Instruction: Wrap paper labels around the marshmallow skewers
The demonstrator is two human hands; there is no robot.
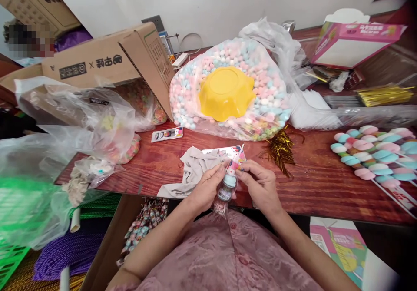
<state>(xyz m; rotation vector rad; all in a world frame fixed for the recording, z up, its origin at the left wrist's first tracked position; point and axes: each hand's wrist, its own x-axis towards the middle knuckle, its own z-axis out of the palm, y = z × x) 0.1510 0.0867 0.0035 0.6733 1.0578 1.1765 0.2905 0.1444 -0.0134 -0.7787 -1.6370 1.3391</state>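
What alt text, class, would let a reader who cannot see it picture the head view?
Two hands, left hand and right hand, hold a small candy skewer in a clear wrapper over a red wooden table. Behind them a yellow bowl sits upturned on a big bag of candy; finished skewers lie to the right.

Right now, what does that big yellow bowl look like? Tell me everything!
The yellow bowl looks like shiny plastic with a wavy, scalloped rim, a bit like a flower. It sits upside down, flat base facing up, on top of a big clear plastic bag full of small pink, blue and white candies. The candies press around its edge. The bag lies on the red-brown wooden table, near the back. No hand touches the bowl.
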